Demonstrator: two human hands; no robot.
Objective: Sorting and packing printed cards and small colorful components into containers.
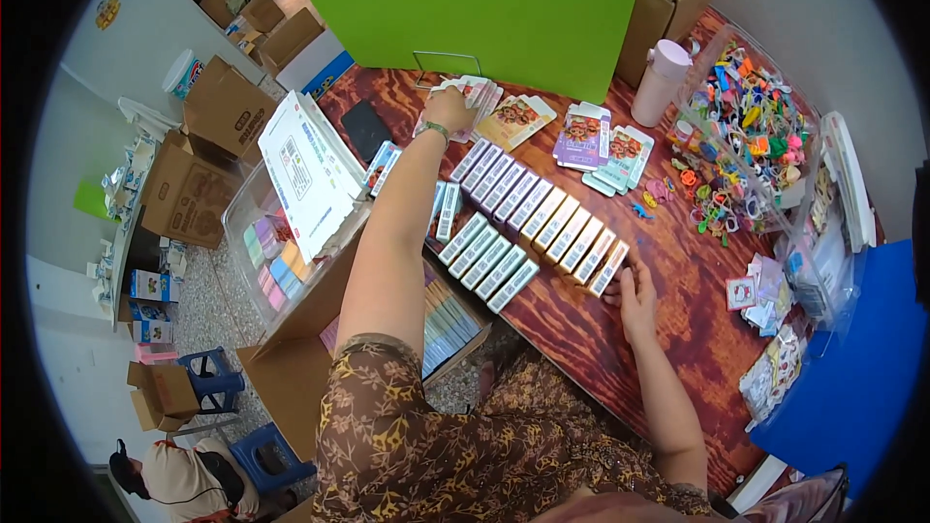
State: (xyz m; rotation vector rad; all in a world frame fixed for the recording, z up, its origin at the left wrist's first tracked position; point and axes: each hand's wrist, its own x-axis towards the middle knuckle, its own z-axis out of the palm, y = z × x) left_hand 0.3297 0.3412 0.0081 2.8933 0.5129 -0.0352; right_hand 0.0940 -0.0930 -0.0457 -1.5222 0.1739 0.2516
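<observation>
My left hand (447, 108) reaches far across the table onto a pile of pink and white flat cartons (479, 93); its fingers are too unclear to tell if they grip one. My right hand (635, 302) is open, its fingertips touching the near-right end of a row of small boxes. That row stands on edge, with yellow boxes (572, 238) at the right and purple boxes (506, 192) at the left. In front of it is a shorter row of mint-green boxes (488, 263). Yellow flat cartons (517, 120), purple flat cartons (582, 135) and green flat cartons (623, 163) lie behind.
A pink bottle (661, 84) stands at the back beside a clear tray of colourful trinkets (751, 126). A black phone (365, 130) lies left, near stacked white sheets (303, 174) on a clear bin. An open carton (450, 324) of boxes sits below the table edge. A person (199, 479) sits lower left.
</observation>
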